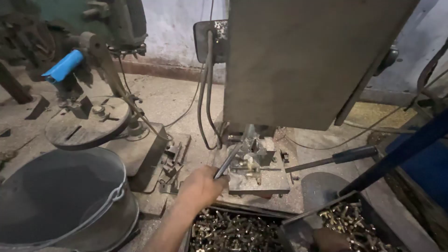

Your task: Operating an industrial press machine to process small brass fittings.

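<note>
Dusty concrete floor surrounds the press fixture (254,170); your left hand (201,186) grips the rigid, slick steel lever (228,161) low, fingers wrapped tight; right hand unseen.

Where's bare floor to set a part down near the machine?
Bare concrete floor lies behind, between the round drill table and the hanging cables. The jig by the left hand is crowded; trays of brass parts fill the front.

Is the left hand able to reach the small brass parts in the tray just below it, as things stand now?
Probably yes. The left hand grips a metal lever at the fixture, and the tray of brass parts lies open directly beneath its wrist, with nothing covering it. It would need to release the lever first.
</note>
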